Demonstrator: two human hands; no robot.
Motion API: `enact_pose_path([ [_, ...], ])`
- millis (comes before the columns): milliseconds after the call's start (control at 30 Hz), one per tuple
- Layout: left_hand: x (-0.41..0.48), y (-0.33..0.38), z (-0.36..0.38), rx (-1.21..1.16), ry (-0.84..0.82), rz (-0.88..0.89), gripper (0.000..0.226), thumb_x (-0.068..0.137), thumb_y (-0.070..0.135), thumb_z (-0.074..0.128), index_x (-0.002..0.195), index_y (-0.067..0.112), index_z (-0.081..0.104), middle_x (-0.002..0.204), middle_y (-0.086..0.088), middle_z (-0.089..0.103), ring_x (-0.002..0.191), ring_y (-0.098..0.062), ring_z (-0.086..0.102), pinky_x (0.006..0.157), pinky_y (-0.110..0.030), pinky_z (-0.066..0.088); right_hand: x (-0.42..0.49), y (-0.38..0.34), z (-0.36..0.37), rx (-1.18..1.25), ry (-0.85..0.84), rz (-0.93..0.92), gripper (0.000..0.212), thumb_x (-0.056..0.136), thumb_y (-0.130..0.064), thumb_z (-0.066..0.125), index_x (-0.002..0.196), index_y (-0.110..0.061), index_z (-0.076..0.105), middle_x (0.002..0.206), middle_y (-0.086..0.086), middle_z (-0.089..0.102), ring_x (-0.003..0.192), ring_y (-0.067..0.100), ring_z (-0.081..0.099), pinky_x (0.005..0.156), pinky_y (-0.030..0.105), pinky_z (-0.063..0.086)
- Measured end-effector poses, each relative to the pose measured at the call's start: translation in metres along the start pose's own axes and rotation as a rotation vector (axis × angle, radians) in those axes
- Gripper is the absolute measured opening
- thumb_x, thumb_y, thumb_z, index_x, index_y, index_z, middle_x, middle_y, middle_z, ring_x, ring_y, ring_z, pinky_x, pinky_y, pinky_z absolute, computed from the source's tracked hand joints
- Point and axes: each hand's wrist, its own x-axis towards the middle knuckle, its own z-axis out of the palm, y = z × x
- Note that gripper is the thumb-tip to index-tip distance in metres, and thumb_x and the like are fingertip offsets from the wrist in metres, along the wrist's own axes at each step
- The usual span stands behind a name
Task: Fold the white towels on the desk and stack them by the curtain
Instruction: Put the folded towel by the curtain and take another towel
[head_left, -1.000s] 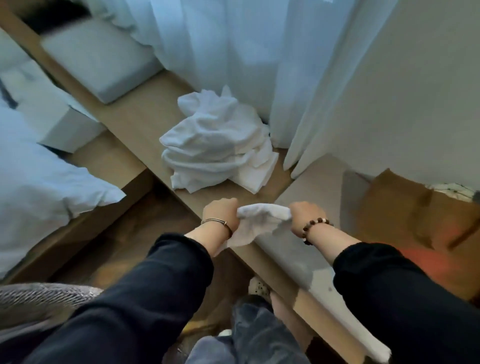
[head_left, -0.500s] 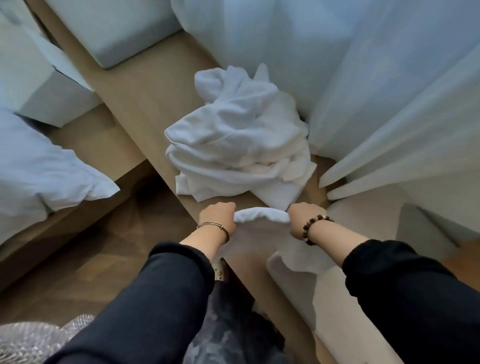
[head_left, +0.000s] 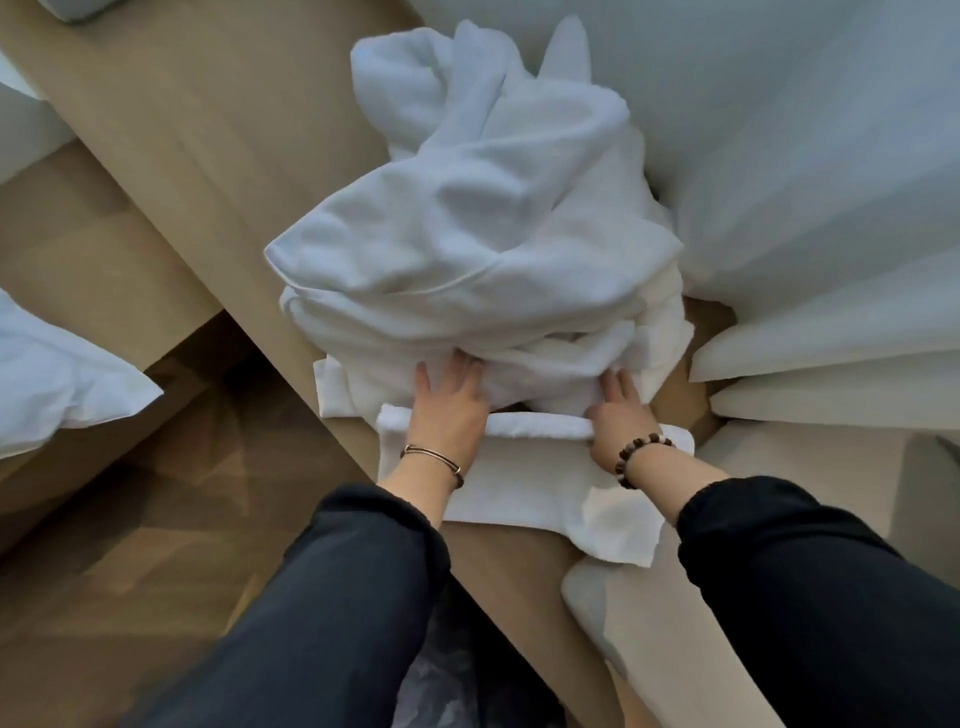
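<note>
Crumpled towel heap (head_left: 467, 249) on desk (head_left: 218, 130)

A white pillow (head_left: 62, 384) lay at the left edge, its corner pointing toward a brown parquet floor (head_left: 156, 571). Behind the pillow ran a low wooden ledge (head_left: 88, 260), with a white block (head_left: 26, 130) at its far end. Crinkled clear plastic (head_left: 441, 691) showed at the bottom edge, near a pale flat panel (head_left: 649, 623).
</note>
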Motion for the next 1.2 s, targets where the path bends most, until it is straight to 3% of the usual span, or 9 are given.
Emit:
enact_pose_path([
  [200, 0.035, -0.021, 0.008, 0.026, 0.063, 0.031, 0.015, 0.069, -0.003, 0.063, 0.081, 0.005, 0.066, 0.139, -0.02, 0.047, 0.131, -0.039, 0.041, 0.093, -0.067, 0.035, 0.027, -0.002, 0.009, 0.03, 0.151, -0.015, 0.025, 0.081, -0.005, 0.058, 0.101, -0.017, 0.065, 0.158, 0.012, -0.011, 0.143, 0.035, -0.021, 0.109, 0.055, 0.03],
  [367, 0.087, -0.044, -0.003, -0.013, 0.035, -0.068, 0.023, 0.084, 0.001, 0.047, 0.101, 0.008, 0.06, 0.156, -0.01, 0.018, 0.145, -0.024, 0.008, 0.106, -0.063, 0.019, 0.074, -0.002, -0.036, 0.053, 0.237, -0.038, 0.02, 0.081, -0.005, 0.059, 0.095, -0.017, 0.066, 0.159, 0.007, -0.013, 0.144, 0.032, -0.02, 0.11, 0.06, 0.025],
  [567, 0.103, -0.047, -0.017, -0.046, 0.105, -0.105, 0.024, 0.075, 0.001, 0.062, 0.098, 0.009, 0.062, 0.153, -0.015, 0.025, 0.143, -0.029, 0.019, 0.104, -0.054, 0.029, 0.099, 0.002, -0.084, -0.005, 0.228, -0.068, 0.021, 0.084, -0.01, 0.059, 0.1, -0.018, 0.069, 0.16, 0.003, -0.009, 0.146, 0.029, -0.01, 0.115, 0.057, 0.013],
  [633, 0.088, -0.045, -0.019, -0.032, 0.234, 0.028, 0.025, 0.056, -0.006, 0.074, 0.078, 0.002, 0.065, 0.125, -0.026, 0.055, 0.111, -0.041, 0.055, 0.078, -0.046, 0.047, 0.085, 0.003, -0.082, -0.091, 0.318, -0.094, 0.021, 0.082, -0.011, 0.06, 0.101, -0.014, 0.069, 0.159, 0.01, 0.007, 0.144, 0.031, 0.008, 0.114, 0.052, 0.017],
  [733, 0.066, -0.046, -0.021, -0.11, 0.23, 0.204, 0.028, 0.053, -0.006, 0.076, 0.077, -0.001, 0.063, 0.096, -0.02, 0.063, 0.075, -0.037, 0.06, 0.054, -0.036, 0.043, 0.049, 0.009, -0.072, -0.237, 0.403, -0.205, 0.018, 0.08, -0.009, 0.058, 0.095, -0.013, 0.065, 0.13, 0.013, 0.046, 0.116, 0.031, 0.041, 0.093, 0.041, 0.034],
  [800, 0.055, -0.044, -0.026, -0.235, -0.006, 0.111, 0.011, 0.077, 0.008, 0.063, 0.085, 0.012, 0.056, 0.094, -0.005, 0.058, 0.083, -0.033, 0.057, 0.058, -0.032, 0.034, 0.028, 0.013, -0.073, -0.249, 0.278, -0.251, 0.009, 0.083, -0.01, 0.052, 0.082, -0.019, 0.053, 0.102, 0.006, 0.056, 0.089, 0.024, 0.051, 0.075, 0.032, 0.036],
  [867, 0.048, -0.044, -0.03, -0.32, -0.157, 0.085, 0.02, 0.08, 0.014, 0.056, 0.069, 0.023, 0.042, 0.072, 0.006, 0.048, 0.074, -0.024, 0.052, 0.053, -0.03, 0.026, 0.014, 0.018, -0.078, -0.214, 0.065, -0.216, 0.01, 0.087, -0.013, 0.049, 0.079, -0.017, 0.053, 0.085, 0.003, 0.058, 0.072, 0.02, 0.053, 0.063, 0.03, 0.04],
  [1067, 0.054, -0.047, -0.053, -0.561, -0.561, 0.142, 0.015, 0.071, 0.014, 0.065, 0.067, 0.023, 0.054, 0.065, 0.008, 0.051, 0.063, -0.013, 0.05, 0.051, -0.024, 0.036, 0.006, 0.024, -0.108, -0.223, -0.297, -0.264, 0.016, 0.087, -0.019, 0.057, 0.077, -0.007, 0.057, 0.075, 0.006, 0.056, 0.061, 0.018, 0.048, 0.045, 0.023, 0.031],
  [1200, 0.072, -0.053, -0.039, -0.602, -0.714, 0.046, 0.017, 0.07, 0.016, 0.067, 0.084, 0.025, 0.066, 0.071, 0.012, 0.059, 0.065, -0.007, 0.057, 0.053, -0.017, 0.045, 0.049, 0.019, -0.114, -0.26, -0.534, -0.202, 0.037, 0.084, -0.04, 0.066, 0.102, -0.008, 0.063, 0.095, 0.004, 0.057, 0.08, 0.019, 0.054, 0.068, 0.024, 0.046],
])
